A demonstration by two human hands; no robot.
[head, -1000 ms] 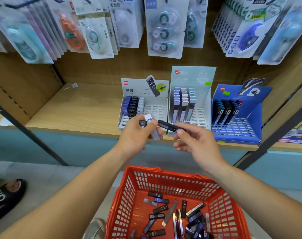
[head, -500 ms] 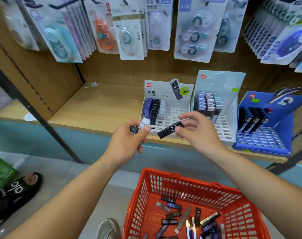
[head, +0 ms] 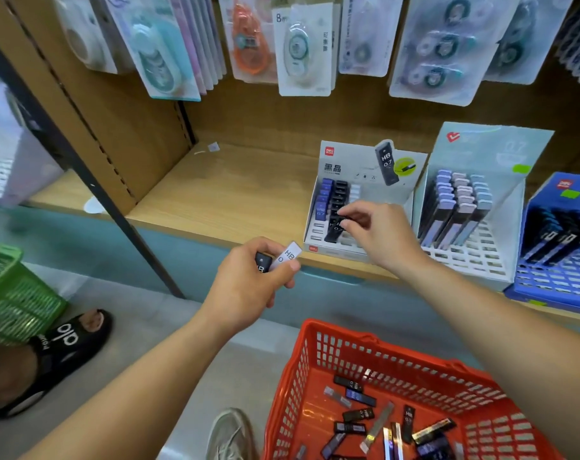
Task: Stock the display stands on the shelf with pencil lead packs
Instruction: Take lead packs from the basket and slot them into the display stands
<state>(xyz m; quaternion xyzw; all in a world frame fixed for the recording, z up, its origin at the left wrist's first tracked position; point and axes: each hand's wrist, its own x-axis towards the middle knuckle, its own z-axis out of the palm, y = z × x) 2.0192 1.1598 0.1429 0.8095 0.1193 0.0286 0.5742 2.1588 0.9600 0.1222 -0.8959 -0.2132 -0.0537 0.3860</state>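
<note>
My right hand (head: 378, 234) pinches a black HB 0.7 lead pack (head: 335, 229) and holds it in the middle column of the white display stand (head: 345, 167) on the wooden shelf (head: 235, 194). My left hand (head: 248, 280) hovers in front of the shelf edge and grips a white pack (head: 288, 255) and a black pack (head: 263, 262). A second white stand (head: 494, 147) with grey and lilac packs, and a blue stand (head: 560, 280) with dark packs, sit to the right. Several loose packs (head: 374, 423) lie in the red basket (head: 315, 360) below.
Correction-tape blister cards (head: 301, 51) hang above the shelf. A dark diagonal metal post (head: 122, 214) crosses on the left. A green basket (head: 13, 293) and another person's foot in a black slide sandal (head: 59, 346) are on the floor at left. My grey shoe (head: 230, 433) shows at the bottom.
My right hand moved the black pack forward from in front of the shelf into the white stand's middle column. My left hand stayed near the shelf edge with its two packs. The view shifted left.
</note>
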